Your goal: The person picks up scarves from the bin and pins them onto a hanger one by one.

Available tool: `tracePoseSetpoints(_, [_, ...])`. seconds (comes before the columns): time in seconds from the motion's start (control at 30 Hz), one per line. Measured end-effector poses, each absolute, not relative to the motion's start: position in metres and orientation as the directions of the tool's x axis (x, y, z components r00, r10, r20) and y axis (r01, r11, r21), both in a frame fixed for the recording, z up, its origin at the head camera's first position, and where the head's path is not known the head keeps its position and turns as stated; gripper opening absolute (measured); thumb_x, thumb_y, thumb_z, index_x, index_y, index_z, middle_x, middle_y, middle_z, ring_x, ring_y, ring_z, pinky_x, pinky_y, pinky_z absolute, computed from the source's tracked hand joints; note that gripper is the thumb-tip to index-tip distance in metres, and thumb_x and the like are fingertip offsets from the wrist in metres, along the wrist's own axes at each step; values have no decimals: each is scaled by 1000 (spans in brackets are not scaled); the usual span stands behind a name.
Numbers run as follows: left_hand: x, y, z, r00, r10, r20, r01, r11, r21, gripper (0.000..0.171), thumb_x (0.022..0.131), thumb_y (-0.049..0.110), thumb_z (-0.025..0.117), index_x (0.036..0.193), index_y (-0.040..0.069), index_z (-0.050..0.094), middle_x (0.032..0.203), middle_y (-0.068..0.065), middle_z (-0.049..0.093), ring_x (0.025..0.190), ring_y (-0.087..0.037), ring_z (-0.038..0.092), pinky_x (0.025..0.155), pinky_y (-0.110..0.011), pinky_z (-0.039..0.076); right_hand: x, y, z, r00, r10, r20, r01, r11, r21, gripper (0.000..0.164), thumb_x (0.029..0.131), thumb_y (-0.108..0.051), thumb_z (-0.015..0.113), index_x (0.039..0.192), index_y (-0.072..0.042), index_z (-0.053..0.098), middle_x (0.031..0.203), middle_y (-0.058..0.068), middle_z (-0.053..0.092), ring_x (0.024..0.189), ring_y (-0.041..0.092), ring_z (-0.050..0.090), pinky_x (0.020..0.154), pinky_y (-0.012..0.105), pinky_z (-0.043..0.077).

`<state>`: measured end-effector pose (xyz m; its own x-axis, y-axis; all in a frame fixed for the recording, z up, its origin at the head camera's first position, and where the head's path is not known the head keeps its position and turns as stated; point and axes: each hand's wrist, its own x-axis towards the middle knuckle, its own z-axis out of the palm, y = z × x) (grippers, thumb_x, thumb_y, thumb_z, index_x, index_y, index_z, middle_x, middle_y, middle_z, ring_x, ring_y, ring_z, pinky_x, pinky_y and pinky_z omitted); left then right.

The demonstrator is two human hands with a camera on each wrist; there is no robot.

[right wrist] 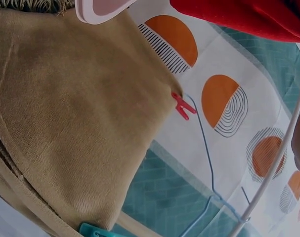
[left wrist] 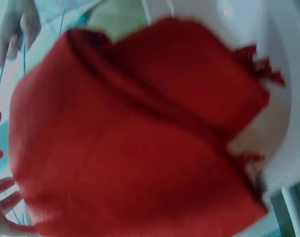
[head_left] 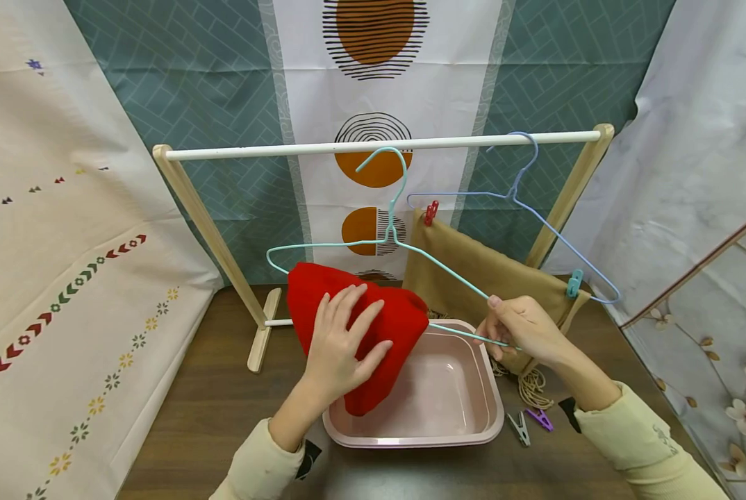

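Draping seems underway: the right grip point(head_left: 523, 326) pinches the hanger point(head_left: 391, 219); the left grip point(head_left: 344, 340) spreads loose on red cloth point(head_left: 404, 326), which probably needs levelling.

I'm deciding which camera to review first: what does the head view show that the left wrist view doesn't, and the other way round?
Only the head view shows the red clip on the hanging tan cloth, plus the grey clip and purple clip on the table.

Only the left wrist view shows the red fringe.

Both show the red cloth, the basin, the turquoise hanger and parts of the left hand and right hand.
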<state>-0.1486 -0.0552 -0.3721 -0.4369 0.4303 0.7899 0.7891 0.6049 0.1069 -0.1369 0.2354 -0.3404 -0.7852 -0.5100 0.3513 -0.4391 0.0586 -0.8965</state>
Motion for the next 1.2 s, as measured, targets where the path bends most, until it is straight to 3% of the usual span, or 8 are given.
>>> tracePoseSetpoints(0.23, [-135,-30,-385,-502,547,670,682,726,-82,80,62,52,74,128,16,48,136,-17,34,126,-35,28,95,-68,17,-137,233,-339,-762,-519,388,-468,28,-883,50,100,-3,22,57,3,48,46,15,53,40,8,47,29,29,29])
tracePoseSetpoints(0.37, [-135,-24,-394,-546,545,637,621,773,-129,87,59,42,78,134,19,42,138,-17,31,127,-35,25,94,-70,13,-136,233,-339,-764,-520,381,-457,20,-889,51,100,-3,22,57,3,48,46,17,52,41,10,48,29,28,30])
tracePoseSetpoints(0.6, [-139,-20,-394,-469,490,734,571,803,-172,68,61,16,77,124,16,53,128,-18,46,119,-36,39,90,-68,27,-136,230,-339,-760,-521,389,-461,10,-887,51,100,-5,22,57,3,48,46,17,51,43,13,50,28,32,28])
tracePoseSetpoints(0.83, [-153,-32,-372,-380,500,778,611,767,-195,40,69,6,75,107,9,64,106,-16,61,96,-33,55,68,-44,52,-137,231,-338,-773,-511,375,-455,36,-890,51,100,-6,23,57,3,48,45,16,51,47,15,53,30,27,32])
tracePoseSetpoints(0.93, [-162,-42,-359,-391,480,785,668,735,-117,30,71,-3,67,99,8,67,95,-13,64,86,-29,57,54,-37,53,-137,233,-339,-774,-515,370,-455,44,-890,51,100,-5,23,57,3,48,45,16,51,51,13,57,31,25,33])
tracePoseSetpoints(1.0, [-167,-48,-349,-430,449,783,734,679,14,30,71,-9,60,94,7,69,89,-10,65,83,-27,58,55,-35,53,-138,234,-339,-772,-521,364,-456,54,-888,50,100,-4,24,57,2,48,45,15,52,54,12,58,32,25,34])
tracePoseSetpoints(1.1, [-176,-57,-334,-534,375,758,798,521,305,37,68,-16,47,88,5,70,85,-7,67,79,-21,60,60,-30,50,-138,236,-341,-769,-521,370,-464,58,-884,49,99,-3,24,56,2,48,44,14,52,60,12,61,32,28,34])
tracePoseSetpoints(1.2, [-182,-65,-320,-663,281,694,748,304,590,42,67,-20,40,86,2,71,85,-7,68,73,-16,59,59,-24,45,-137,237,-342,-774,-515,368,-467,71,-882,49,99,-2,25,56,2,48,43,13,51,62,13,62,32,30,34])
